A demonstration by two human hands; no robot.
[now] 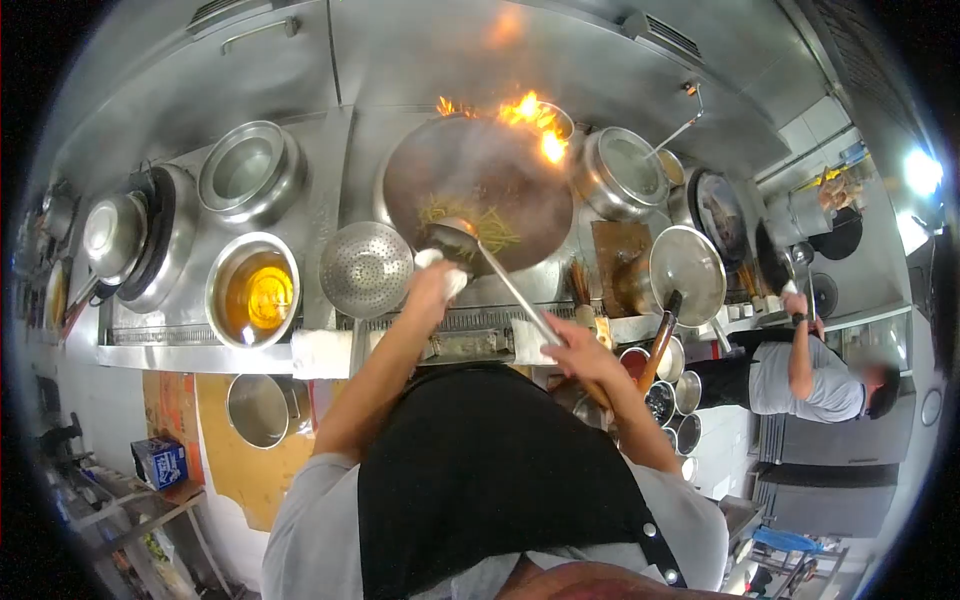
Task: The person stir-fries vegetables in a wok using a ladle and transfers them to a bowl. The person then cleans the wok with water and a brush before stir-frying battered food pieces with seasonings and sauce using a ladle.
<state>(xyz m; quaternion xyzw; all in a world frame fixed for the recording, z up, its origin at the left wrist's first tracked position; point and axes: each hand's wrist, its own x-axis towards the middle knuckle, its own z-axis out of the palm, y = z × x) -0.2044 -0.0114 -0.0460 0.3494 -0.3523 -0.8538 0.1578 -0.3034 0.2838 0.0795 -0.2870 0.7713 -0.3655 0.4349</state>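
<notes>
Steam rises from a large dark wok (420,180) on the stove, and flames (535,118) flare at its far rim. Green strips of food (500,228), perhaps beans, lie in its near part. My left hand (430,288) is closed around a folded white cloth (455,284) at the wok's near edge; the cloth and fingers hide what is gripped beneath. My right hand (583,352) is wrapped round the long handle of a ladle (512,288), whose bowl is tilted inside the wok by the food. The handle's wooden end sticks out behind this hand.
Left of the wok are a perforated strainer (366,270) and a pot of yellow oil (232,312). On the right stand a steel pot (630,165), a mesh sieve (688,272) and several seasoning containers (688,392). A co-worker (800,375) stands at the far right.
</notes>
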